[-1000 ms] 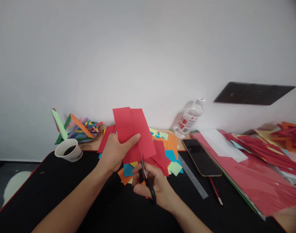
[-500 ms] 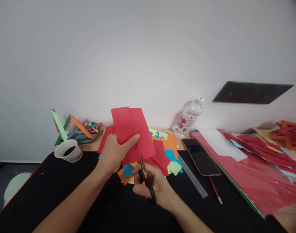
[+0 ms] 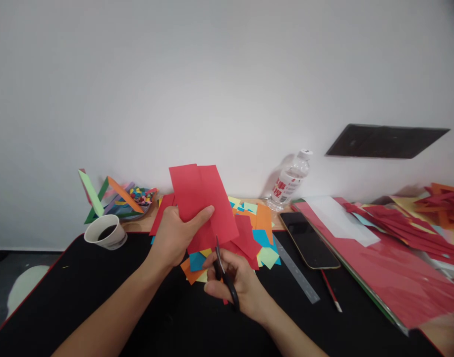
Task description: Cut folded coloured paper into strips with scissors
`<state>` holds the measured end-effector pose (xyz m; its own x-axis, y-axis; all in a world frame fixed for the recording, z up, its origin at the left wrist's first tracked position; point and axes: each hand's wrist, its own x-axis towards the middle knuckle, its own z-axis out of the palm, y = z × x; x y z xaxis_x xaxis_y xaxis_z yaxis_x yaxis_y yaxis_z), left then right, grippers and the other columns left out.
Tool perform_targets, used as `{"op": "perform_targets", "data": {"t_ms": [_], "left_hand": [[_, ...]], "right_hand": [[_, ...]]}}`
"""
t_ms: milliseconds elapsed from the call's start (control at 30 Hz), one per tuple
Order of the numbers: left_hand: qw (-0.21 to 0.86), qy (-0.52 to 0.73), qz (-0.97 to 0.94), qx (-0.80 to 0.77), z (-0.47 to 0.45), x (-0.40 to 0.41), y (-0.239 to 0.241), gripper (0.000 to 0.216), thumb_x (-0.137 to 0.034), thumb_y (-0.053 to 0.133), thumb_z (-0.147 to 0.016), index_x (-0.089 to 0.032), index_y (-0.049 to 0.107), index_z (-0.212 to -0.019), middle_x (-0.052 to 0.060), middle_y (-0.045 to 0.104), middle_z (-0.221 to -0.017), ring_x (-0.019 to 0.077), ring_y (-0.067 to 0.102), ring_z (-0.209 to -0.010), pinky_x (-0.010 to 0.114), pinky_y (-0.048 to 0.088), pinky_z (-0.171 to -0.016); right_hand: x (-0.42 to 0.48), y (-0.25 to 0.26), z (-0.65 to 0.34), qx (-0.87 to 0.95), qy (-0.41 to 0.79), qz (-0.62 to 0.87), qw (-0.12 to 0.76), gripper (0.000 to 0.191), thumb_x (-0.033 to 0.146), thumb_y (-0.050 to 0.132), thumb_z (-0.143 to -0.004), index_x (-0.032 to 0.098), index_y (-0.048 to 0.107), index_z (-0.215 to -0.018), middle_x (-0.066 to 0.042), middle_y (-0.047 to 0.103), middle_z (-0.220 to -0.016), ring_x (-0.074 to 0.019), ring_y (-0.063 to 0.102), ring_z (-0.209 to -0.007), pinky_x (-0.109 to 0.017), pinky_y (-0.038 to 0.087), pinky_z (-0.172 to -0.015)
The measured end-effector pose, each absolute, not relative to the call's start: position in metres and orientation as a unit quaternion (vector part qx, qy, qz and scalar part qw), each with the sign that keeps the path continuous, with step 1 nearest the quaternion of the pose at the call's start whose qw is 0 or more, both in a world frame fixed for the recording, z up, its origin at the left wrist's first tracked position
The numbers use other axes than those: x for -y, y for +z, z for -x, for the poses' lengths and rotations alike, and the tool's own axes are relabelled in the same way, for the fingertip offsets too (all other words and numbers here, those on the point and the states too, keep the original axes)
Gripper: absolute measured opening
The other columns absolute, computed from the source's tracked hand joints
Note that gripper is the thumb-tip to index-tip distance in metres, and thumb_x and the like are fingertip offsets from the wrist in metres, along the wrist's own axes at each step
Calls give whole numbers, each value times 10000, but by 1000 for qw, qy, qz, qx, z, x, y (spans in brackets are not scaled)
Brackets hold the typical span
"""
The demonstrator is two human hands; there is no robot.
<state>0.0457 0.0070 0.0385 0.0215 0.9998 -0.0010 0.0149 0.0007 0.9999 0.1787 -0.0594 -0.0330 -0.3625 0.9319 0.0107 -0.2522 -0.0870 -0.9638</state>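
My left hand [image 3: 177, 233] grips a sheet of red paper [image 3: 192, 191], its thumb pressed flat on the front. A slit runs up the paper and splits its lower part into two strips, the right one slanting outward. Black-handled scissors [image 3: 230, 290] are in my right hand [image 3: 238, 282], fingers through the loops. The blade tips touch the lower edge of the paper at the slit. Below and behind the held sheet lies a pile of coloured paper scraps [image 3: 262, 238] in red, blue, orange, yellow and green.
A paper cup [image 3: 117, 238] with dark liquid stands left, near folded paper frames [image 3: 125, 193]. To the right are a clear ruler [image 3: 296, 270], a phone [image 3: 309, 240], a red pencil-like stick [image 3: 331, 292], a leaning water bottle [image 3: 286, 186] and a red paper pack [image 3: 390, 267].
Almost nothing differs. Both hands, the red paper and the scissors keep nearly the same place; the view has shifted very slightly.
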Motion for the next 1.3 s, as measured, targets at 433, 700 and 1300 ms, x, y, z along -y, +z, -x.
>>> {"op": "perform_targets", "data": {"t_ms": [433,700,1300], "left_hand": [[514,500,-493,-493,-47,-6,40,288,-383,787,-628,-151,724,-788,77,745,-787,242,685,-677,292,544,-560],[530,507,-483,-478,-46,-7,39,294,-375,785,-640,-156,721,-825,78,743,-823,240,687,-715,293,552,-587],[540,516,-475,-465,-46,-6,37,320,-364,784,-644,-137,713,-860,78,720,-794,240,676,-728,314,559,-616]], "right_hand": [[60,-35,-177,499,644,348,463,421,403,849,-599,178,591,-843,71,504,-586,-75,423,-506,-210,326,-496],[59,-40,-176,490,653,358,453,418,409,834,-612,176,573,-840,79,501,-554,-72,414,-474,-207,327,-471],[58,-37,-175,472,648,385,457,412,405,842,-588,159,562,-765,73,530,-499,-59,443,-387,-169,349,-392]]}}
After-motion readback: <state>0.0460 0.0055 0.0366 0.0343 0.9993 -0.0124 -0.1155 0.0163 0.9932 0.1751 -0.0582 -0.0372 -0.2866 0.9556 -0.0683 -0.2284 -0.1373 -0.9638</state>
